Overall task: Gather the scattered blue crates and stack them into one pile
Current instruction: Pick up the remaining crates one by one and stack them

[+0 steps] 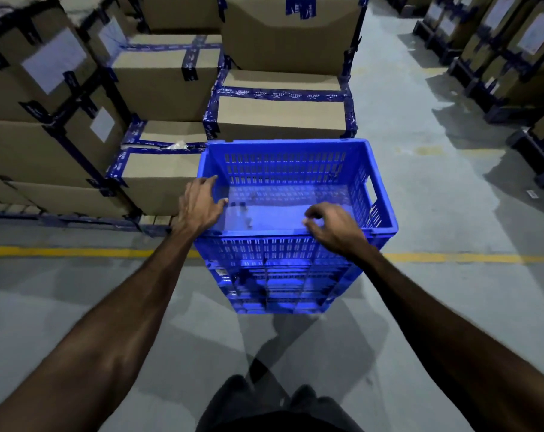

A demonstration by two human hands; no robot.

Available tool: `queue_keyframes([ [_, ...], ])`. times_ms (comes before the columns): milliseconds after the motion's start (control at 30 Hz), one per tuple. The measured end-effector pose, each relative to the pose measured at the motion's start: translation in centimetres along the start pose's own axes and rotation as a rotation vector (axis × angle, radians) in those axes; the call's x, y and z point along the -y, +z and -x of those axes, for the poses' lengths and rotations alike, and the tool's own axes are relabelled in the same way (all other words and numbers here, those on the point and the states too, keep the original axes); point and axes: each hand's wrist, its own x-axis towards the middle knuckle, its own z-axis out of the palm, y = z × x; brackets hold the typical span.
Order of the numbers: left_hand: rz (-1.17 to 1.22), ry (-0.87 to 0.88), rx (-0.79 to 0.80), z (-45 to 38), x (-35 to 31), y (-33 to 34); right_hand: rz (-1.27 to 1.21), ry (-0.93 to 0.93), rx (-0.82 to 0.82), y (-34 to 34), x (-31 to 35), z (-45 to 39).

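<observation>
Reaching hands (266, 215) over crate stack (283, 269)

Legible text: none. Blue tape (281, 94) on cardboard boxes (280, 115) bears repeated print, blurred; white labels (54, 59) unreadable.

The person has 2 bare forearms with no sleeves in view, dark trousers (264, 413) and dark shoes (305, 395).
</observation>
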Motion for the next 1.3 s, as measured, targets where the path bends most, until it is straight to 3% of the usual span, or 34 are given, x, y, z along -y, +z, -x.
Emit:
queue_keyframes([
  [233,-0.156,0.27,0.102,-8.5,-4.8,2.0,0.137,0.047,0.489,2.7,2.9,-3.7],
  [400,-0.23,0.421,0.135,-16.6,-8.3,3.1,0.209,0.115,0.709,3.7,4.4,-6.3],
  [500,-0.239,0.448,0.247,-20.3,-10.7,4.0,0.223,0.132,0.79,3.9,5.1,-7.5],
  [800,-0.251,0.426,0.368,-25.4,-13.2,6.8,0.208,0.088,0.684,4.7,4.3,-7.7],
  [1067,-0.294,0.473,0.207,-25.2,-12.1,8.4,0.187,0.068,0.664,4.5,4.4,-8.2],
  [1300,-0.294,0.468,0.173,-25.3,-12.2,8.6,0.179,0.06,0.681,4.4,4.5,-8.3],
])
